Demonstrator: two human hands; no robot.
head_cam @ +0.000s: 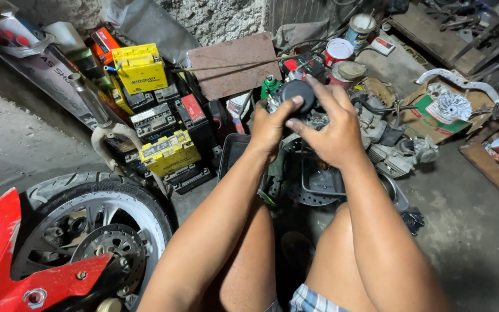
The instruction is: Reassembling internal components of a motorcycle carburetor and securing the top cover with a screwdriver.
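Concrete floor (469, 231) and a rough wall frame a cluttered workshop corner, with stacked batteries (163, 115) and a motorcycle wheel (96, 231) nearby. Both hands are raised over a dark tray (319, 182): the left hand (270, 127) and right hand (330, 130) are curled around a black round-capped part (298, 92), seemingly fitting or twisting it. Turning it further would call for a steady grip.

There are your two bare forearms, no sleeves, no gloves, no watch or rings showing on your left hand (268, 128) or your right hand (329, 130), your knees bare below them, and a strip of blue-and-white plaid shorts (309, 300) peeking in at the bottom edge.
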